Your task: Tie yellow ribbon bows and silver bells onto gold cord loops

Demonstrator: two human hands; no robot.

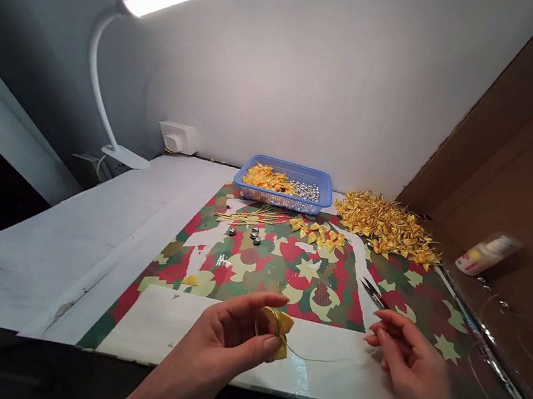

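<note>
In my left hand [237,336], thumb and fingers pinch a small yellow ribbon bow [282,337] above the front of the table. A thin pale cord [316,360] trails from the bow toward my right hand [408,357], whose fingertips are closed on its far end. Dark pointed scissors [373,293] reach out past the right index finger. Their handles are hidden behind the hand, so I cannot tell whether it grips them too. Several loose yellow bows [321,235] lie farther back, beside some silver bells [255,235].
A blue basket [324,202] holds yellow pieces and silver bells at the back. Right of it lies a heap of yellow bows with cords [384,225]. Yellow strips [251,216] lie in front. A white bottle [488,255] stands right; a lamp [99,72] rises left.
</note>
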